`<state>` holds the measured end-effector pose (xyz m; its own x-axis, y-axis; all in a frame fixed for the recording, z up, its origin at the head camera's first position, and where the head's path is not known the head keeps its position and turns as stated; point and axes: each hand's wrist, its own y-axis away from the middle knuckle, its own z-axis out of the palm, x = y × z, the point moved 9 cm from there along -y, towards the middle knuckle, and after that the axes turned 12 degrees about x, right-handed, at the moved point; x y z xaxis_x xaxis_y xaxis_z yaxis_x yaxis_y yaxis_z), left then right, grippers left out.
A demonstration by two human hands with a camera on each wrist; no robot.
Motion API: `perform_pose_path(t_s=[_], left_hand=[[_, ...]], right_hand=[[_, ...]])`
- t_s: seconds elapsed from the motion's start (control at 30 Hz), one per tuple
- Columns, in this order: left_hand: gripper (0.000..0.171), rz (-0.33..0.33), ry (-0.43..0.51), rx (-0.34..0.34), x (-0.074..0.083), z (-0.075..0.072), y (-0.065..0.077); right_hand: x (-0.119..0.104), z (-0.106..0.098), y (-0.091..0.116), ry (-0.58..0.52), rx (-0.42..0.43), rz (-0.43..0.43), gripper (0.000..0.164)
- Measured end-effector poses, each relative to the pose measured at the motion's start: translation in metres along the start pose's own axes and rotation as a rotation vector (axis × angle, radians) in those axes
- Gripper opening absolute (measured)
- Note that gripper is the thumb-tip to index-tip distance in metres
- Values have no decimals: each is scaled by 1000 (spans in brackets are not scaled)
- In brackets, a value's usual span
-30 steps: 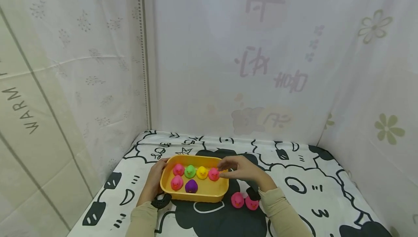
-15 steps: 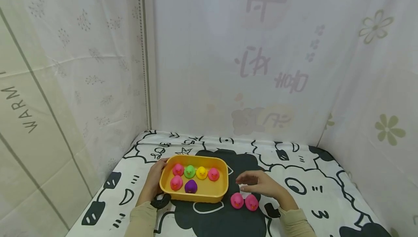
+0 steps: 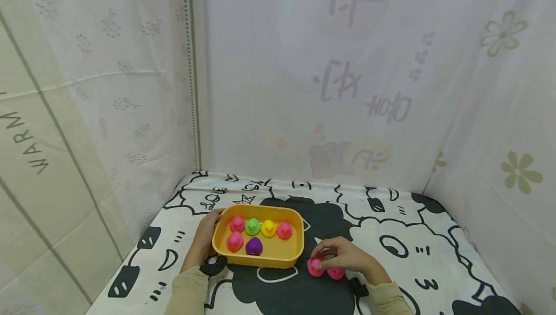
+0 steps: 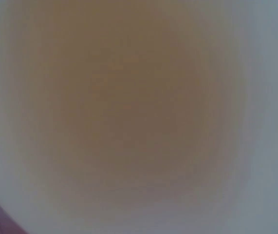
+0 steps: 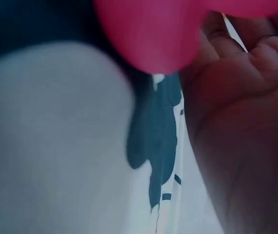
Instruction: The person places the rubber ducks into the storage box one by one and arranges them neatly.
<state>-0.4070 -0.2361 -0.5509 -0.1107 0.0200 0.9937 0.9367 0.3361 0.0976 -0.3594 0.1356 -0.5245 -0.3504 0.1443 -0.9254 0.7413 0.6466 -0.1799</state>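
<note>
My left hand (image 3: 206, 235) lies against the left side of a yellow tray (image 3: 278, 260), fingertips at its far left corner; no thumb shows over the rim. Inside the tray stand small toy ducks: three pink, including one pink duck (image 3: 235, 241), a green duck (image 3: 253, 226), a yellow duck (image 3: 269, 228) and a purple duck (image 3: 254, 246). Right of the tray, my right hand (image 3: 345, 254) pinches a pink toy duck (image 3: 314, 268) between thumb and fingers. Close beside it, partly under the hand, is another pink duck (image 3: 336, 273). The left wrist view is a blur.
A white cloth (image 3: 404, 238) with black cartoon drawings covers the table. Pale printed curtains (image 3: 278, 88) hang behind and at both sides. A black wrist device (image 3: 214, 267) sits at my left wrist, close to the tray's near left corner.
My right hand has moved from over the tray's right end, back to the right and down onto the left one of the two pink ducks outside. My left hand and the tray stay put.
</note>
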Motion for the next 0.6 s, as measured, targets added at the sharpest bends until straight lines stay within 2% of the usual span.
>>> perform_pose_path(t_s=[0.2, 0.37, 0.6], left_hand=[[49, -7, 8, -3, 1, -2, 2], [50, -7, 30, -19, 3, -1, 2], [49, -12, 30, -23, 1, 0, 0]], right_hand=[[3, 3, -1, -3, -8, -23, 28], [6, 3, -1, 29, -7, 21, 31], [14, -7, 1, 62, 89, 133, 28]])
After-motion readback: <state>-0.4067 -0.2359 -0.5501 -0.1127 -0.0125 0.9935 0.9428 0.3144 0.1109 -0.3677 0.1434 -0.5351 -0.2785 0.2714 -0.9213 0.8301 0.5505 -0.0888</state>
